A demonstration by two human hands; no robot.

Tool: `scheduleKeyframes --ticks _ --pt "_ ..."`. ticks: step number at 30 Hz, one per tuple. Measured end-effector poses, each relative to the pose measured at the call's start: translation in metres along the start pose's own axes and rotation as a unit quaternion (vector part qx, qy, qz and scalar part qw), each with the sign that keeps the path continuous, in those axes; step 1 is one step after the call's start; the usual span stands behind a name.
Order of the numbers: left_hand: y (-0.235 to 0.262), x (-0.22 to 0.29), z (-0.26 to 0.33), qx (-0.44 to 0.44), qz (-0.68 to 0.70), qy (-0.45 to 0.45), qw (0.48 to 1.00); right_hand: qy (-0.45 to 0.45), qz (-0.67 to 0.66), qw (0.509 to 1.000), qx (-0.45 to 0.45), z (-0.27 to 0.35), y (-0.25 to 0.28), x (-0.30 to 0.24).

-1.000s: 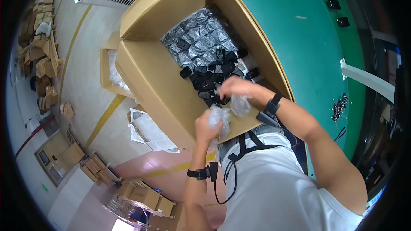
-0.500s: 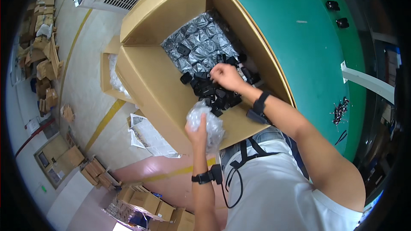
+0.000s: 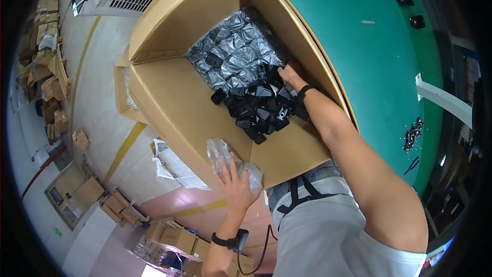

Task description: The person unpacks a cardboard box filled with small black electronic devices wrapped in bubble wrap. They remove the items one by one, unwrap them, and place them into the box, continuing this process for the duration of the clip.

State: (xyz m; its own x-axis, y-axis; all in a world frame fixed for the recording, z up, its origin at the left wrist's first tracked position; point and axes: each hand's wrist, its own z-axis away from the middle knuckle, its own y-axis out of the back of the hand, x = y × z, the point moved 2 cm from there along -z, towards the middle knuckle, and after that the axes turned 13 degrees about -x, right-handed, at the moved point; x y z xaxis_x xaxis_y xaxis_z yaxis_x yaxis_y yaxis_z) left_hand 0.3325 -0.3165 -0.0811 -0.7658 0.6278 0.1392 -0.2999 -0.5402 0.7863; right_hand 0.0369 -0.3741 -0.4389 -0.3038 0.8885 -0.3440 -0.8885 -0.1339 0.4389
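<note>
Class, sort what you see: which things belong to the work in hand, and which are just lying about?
Likely in the work:
right hand, at the black parts
left hand, touching clear plastic
large cardboard box
silvery layer inside it

Seemingly just lying about:
printed paper sheet beside the box
stacked cartons
spindly bundle on the green table

Bright indoor light; glints on clear plastic point(image 3: 219, 150); edges bowed, corners black.

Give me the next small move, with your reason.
I'd probably close the left grip around the clear plastic: its fingers look spread against it by the carton's near edge, while the right grip is inside, beside the black parts.
</note>
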Motion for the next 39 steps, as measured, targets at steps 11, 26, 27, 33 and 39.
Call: scheduleKeyframes --ticks 11,26,27,33,39 --pt "-0.025 -0.019 0.009 -0.037 0.053 -0.123 0.990 0.062 -0.379 0.918 -0.097 -0.016 -0.016 0.017" --pt "0.040 -0.009 -0.053 0.069 0.261 -0.150 0.951 0.274 -0.083 0.780 -0.556 0.253 0.031 -0.082" --pt "0.035 -0.004 -0.055 0.062 0.298 -0.174 0.936 0.276 -0.062 0.776 -0.565 0.257 0.034 -0.086" --pt "-0.006 -0.033 -0.032 0.128 0.327 -0.073 0.933 0.270 -0.076 0.876 -0.393 0.183 0.027 -0.108" --pt "-0.004 -0.061 -0.005 0.292 0.191 0.016 0.937 0.390 0.301 0.869 -0.042 0.076 0.000 -0.113"
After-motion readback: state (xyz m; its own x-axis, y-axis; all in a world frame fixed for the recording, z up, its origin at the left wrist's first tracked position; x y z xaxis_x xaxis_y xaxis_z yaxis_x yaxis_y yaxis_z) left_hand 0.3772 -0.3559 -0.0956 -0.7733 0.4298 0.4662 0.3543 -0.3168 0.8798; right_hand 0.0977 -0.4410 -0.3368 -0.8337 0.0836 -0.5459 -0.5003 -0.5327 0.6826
